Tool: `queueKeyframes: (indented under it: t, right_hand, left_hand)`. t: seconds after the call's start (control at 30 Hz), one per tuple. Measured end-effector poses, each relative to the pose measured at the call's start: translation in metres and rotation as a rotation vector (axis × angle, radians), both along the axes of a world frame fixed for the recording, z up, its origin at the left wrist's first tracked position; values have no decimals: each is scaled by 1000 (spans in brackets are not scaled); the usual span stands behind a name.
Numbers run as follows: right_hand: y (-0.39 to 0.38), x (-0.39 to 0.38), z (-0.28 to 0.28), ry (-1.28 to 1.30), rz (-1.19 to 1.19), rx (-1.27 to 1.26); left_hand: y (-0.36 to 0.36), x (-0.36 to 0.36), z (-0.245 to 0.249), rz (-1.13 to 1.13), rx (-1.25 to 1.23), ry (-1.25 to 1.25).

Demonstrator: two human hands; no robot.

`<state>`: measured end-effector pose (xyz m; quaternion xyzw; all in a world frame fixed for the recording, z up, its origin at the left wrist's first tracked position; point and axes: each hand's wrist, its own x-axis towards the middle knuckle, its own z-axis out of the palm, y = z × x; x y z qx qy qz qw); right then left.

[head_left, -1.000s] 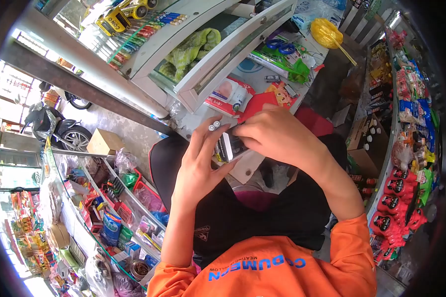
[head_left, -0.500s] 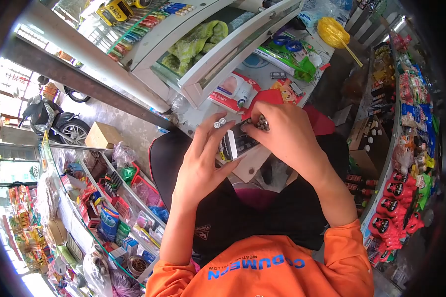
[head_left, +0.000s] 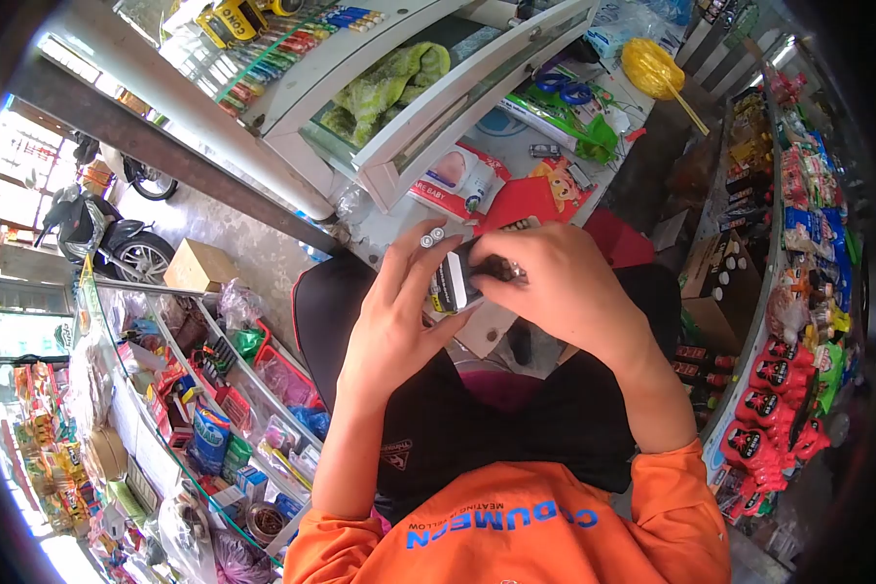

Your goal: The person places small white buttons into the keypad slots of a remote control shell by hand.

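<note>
My left hand (head_left: 387, 316) is wrapped round a small black box with a white flap (head_left: 457, 280), standing open toward the right. Two small batteries (head_left: 432, 237) are pinched between the fingers of this hand, their round silver ends facing up. My right hand (head_left: 560, 287) is closed at the mouth of the box, fingertips touching or just inside it. Small silver-ended pieces that look like batteries (head_left: 516, 270) show between its fingers; the rest is hidden by the hand. Just beyond the hands, a red packet (head_left: 521, 202) lies on the white table.
A battery (head_left: 545, 150), a diaper-style pack (head_left: 457, 180), blue-handled scissors (head_left: 563, 90) and a green packet (head_left: 555, 122) lie on the table. Beside it is an open drawer with a green cloth (head_left: 389, 88). Crowded goods shelves (head_left: 234, 419) stand left; red bottles (head_left: 759, 438) hang right.
My right hand has moved slightly left and down, bringing its fingers to the box's opening. My left hand and the box have stayed nearly still.
</note>
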<state>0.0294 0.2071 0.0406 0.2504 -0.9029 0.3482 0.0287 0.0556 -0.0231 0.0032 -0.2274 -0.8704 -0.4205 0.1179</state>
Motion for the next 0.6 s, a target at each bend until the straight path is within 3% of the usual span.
queueKeyframes:
  t: [0.27, 0.6]
  right_hand:
    - [-5, -26, -1, -52, 99, 276]
    - [6, -32, 3, 22, 91, 74]
  left_hand:
    - [-1, 0, -2, -21, -49, 83]
    - [2, 2, 2, 89, -18, -63]
